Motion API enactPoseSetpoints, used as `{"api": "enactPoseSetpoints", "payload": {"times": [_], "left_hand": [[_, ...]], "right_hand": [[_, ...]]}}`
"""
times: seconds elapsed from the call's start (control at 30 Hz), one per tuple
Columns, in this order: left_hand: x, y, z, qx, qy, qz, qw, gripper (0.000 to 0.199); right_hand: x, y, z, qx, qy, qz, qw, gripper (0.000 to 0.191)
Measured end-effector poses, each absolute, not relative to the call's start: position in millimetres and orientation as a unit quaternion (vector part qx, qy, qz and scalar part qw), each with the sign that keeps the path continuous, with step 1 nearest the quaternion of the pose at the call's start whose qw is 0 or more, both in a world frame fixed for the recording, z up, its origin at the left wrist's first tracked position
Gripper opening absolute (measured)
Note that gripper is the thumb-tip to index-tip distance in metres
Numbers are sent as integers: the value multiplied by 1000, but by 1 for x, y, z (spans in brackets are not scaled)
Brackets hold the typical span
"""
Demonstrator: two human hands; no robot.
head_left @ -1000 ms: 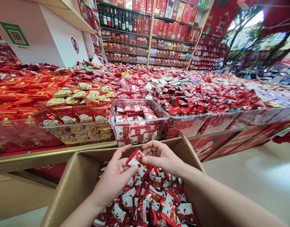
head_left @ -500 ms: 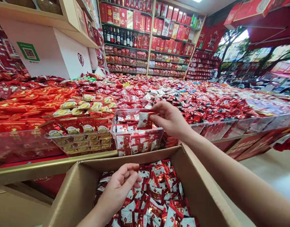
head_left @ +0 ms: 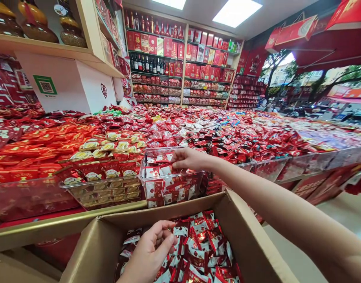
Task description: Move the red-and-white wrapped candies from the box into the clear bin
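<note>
The right hand [head_left: 186, 158] reaches into the plastic bin [head_left: 168, 177], grip unclear. Slack-fingered, the left hand [head_left: 151, 251] overhangs the cardboard box [head_left: 102, 247], likely set close for reach.

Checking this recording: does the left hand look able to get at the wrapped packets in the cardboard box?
Very likely yes: the left hand is over the wrapped packets, the cardboard box is open on top, and the right hand is off at the plastic bin.

The word "DURIAN" is printed on red packets [head_left: 112, 167], a QR code [head_left: 46, 87] is borne by a green-bordered sign [head_left: 53, 85], and a double-happiness character is framed by a heart [head_left: 104, 90].
</note>
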State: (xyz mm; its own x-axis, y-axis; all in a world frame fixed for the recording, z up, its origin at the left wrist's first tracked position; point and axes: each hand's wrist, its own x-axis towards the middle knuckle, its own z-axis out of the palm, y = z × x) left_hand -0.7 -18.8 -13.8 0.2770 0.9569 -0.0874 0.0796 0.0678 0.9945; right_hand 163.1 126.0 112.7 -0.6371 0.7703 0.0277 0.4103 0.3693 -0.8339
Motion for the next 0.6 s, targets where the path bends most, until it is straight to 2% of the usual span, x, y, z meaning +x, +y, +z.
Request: {"api": "enactPoseSetpoints", "payload": {"times": [0.23, 0.6], "left_hand": [[-2, -19, -19, 622, 476, 353, 512, 22], [0, -20, -14, 660, 484, 310, 484, 20]], "right_hand": [[160, 126, 110, -391, -785, 464, 130, 4], [162, 134, 104, -412, -706, 565, 113, 5]]}}
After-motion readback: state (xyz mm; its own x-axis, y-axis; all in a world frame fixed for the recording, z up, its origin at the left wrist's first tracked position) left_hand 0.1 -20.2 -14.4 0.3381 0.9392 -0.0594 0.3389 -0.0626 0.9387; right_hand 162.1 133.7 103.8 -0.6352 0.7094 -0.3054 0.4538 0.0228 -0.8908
